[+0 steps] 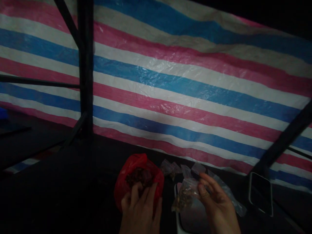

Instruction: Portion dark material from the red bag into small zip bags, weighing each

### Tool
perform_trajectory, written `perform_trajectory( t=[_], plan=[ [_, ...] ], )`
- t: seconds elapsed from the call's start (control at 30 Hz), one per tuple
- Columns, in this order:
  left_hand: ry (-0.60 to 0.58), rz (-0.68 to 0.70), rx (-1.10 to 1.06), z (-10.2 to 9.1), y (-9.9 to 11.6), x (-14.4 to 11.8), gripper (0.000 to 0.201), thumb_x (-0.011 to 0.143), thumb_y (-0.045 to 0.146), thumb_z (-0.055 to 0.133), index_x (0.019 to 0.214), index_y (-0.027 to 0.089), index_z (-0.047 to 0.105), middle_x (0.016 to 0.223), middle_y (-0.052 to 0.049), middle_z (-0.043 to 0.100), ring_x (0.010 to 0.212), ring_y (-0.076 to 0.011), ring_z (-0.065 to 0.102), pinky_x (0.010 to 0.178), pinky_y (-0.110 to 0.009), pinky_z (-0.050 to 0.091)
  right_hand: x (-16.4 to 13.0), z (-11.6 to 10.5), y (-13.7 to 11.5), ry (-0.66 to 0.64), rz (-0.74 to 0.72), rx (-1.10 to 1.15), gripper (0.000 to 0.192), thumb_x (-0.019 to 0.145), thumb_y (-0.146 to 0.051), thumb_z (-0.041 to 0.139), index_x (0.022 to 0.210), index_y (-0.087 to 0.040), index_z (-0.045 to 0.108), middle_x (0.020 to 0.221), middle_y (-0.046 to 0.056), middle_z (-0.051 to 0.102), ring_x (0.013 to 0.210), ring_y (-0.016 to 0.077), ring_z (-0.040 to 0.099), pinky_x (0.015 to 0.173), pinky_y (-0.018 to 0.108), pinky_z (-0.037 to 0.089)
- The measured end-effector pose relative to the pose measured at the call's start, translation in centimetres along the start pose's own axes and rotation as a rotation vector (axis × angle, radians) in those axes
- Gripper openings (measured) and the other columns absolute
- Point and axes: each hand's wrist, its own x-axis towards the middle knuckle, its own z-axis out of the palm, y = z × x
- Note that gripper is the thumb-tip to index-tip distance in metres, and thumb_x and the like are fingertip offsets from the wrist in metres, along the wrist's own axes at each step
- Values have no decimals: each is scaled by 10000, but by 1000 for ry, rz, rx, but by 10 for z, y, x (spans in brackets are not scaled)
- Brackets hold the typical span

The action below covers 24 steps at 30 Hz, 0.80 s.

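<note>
Left hand (140, 208) fingers curled into red bag (137, 177), gripping dark contents. Right hand (216, 203) pinches small clear pouch (186, 193), just right of bag. Striped tarp (185, 84) far behind.

Very dim overall — light falls mainly on striped tarp (185, 84), brightest mid-frame with faint sheen on crinkles | worktop (60, 195) nearly black, detail lost | corners darkened | soft, slightly blurred and noisy — lower edge murkiest

My left hand (140, 208) sits in a bag (138, 177), left of my right hand (216, 203). That one holds a pouch (187, 193) (more pouches (181, 169) behind).
</note>
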Motion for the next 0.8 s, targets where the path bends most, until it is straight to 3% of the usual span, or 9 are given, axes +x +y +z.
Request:
perform_trajectory(
  t=[0.1, 0.2, 0.37, 0.43, 0.5, 0.63, 0.7, 0.8],
  plan=[
    [-186, 99, -43, 20, 7, -4, 546, 959, 130, 447, 1440, 260, 672, 1414, -114, 735, 1346, -374, 642, 1092, -569, 495, 0, -6, -2, 33, -43, -11, 623, 672, -668, 882, 1117, -241, 794, 1045, 95, 793, 934, 281, 740, 763, 335, 583],
    [-226, 152, -71, 45, 6, -8, 713, 835, -28, 392, 1461, 198, 649, 1438, -136, 712, 1328, -328, 675, 1115, -478, 507, 2, -16, -6, 34, -63, -33, 586, 712, -655, 858, 1123, -242, 792, 1032, 92, 797, 869, 263, 742, 714, 322, 585],
    [-34, 316, -125, 66, 10, -9, 565, 939, 38, 384, 1296, 248, 769, 1417, -89, 738, 1228, -256, 732, 1077, -381, 545, 8, -43, -13, 61, -88, -93, 510, 714, -599, 868, 1064, -233, 806, 948, 75, 798, 796, 256, 731, 670, 325, 577],
    [43, 359, -84, 65, 13, -10, 455, 974, 119, 440, 1179, 275, 815, 1381, -82, 761, 1198, -285, 730, 1030, -424, 570, 11, -52, -10, 63, -87, -113, 476, 706, -578, 867, 1015, -223, 798, 901, 69, 789, 763, 251, 725, 649, 325, 567],
    [148, 342, -25, 63, 17, -14, 359, 973, 219, 536, 1201, 296, 801, 1415, -93, 737, 1271, -356, 662, 1032, -516, 551, 14, -56, -3, 62, -88, -149, 446, 735, -560, 828, 1012, -214, 776, 903, 71, 784, 761, 250, 728, 652, 329, 566],
    [391, 149, 79, 57, 33, -22, 523, 995, 331, 551, 1507, 223, 574, 1658, -189, 454, 1417, -456, 461, 1094, -644, 443, 21, -49, 23, 55, -98, -314, 389, 811, -530, 708, 999, -192, 757, 822, 74, 769, 737, 266, 733, 680, 370, 574],
    [444, 159, 119, 53, 41, -24, 578, 1014, 299, 499, 1575, 170, 452, 1682, -242, 342, 1431, -471, 412, 1111, -668, 408, 24, -44, 34, 66, -110, -375, 324, 813, -481, 694, 947, -196, 769, 782, 74, 762, 753, 283, 731, 738, 404, 572],
    [459, 229, 144, 48, 49, -26, 671, 1014, 264, 475, 1647, 215, 259, 1643, -252, 306, 1420, -465, 395, 1136, -691, 359, 24, -44, 43, 116, -144, -437, 253, 815, -407, 684, 935, -210, 790, 911, 106, 795, 927, 316, 730, 906, 453, 542]
  ],
)
